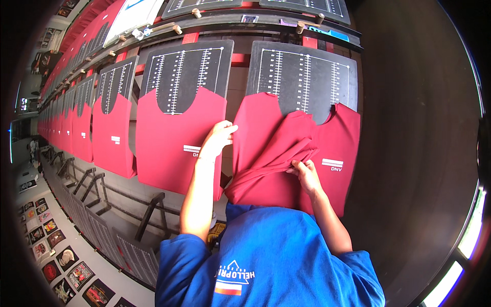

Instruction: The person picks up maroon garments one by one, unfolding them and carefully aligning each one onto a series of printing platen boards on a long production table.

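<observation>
In front of me a dark red shirt (340, 140) lies over a black board (291, 66) marked with white ruler lines. Its right part is fairly flat and bears a small white print. The left and middle cloth is gathered into loose folds (279, 148). My left hand (219, 138) is closed on the shirt's left edge, beside the board's side. Lower down, my right hand (308, 176) pinches the gathered cloth between thumb and fingers. Part of the board is hidden under the shirt.
To the left, a similar red shirt (169, 148) lies smooth on its own board (186, 64), followed by several more in a row. A dark rail (225, 23) with wooden knobs runs behind the boards. Black metal supports (151, 215) stand at lower left. A dark surface (409, 153) fills the right.
</observation>
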Available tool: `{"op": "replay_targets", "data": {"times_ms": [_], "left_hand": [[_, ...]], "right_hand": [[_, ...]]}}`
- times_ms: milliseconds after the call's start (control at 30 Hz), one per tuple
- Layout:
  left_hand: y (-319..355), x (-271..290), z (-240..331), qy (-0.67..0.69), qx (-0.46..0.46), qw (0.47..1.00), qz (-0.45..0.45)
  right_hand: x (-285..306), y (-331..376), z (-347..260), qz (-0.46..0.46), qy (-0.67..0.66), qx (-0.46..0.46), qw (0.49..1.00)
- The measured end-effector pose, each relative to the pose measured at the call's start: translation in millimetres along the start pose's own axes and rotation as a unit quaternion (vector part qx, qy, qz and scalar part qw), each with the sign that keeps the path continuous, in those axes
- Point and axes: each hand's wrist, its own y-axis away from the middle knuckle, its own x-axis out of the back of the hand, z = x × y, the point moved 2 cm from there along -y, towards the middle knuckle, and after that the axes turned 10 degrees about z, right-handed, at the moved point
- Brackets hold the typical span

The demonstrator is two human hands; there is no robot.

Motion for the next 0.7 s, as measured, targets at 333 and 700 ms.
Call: {"op": "replay_targets", "data": {"times_ms": [333,700], "left_hand": [[-27.3,6.8,-15.4,0.083,-0.050,0.993,-0.073],[78.6,-90.8,-8.1,-0.406,-0.415,0.814,0.033]], "right_hand": [[-2.6,10.7,-24.1,-0.004,0.086,-0.022,0.996],[221.2,-82.6,-6.7,0.066,-0.053,-0.045,0.995]]}}
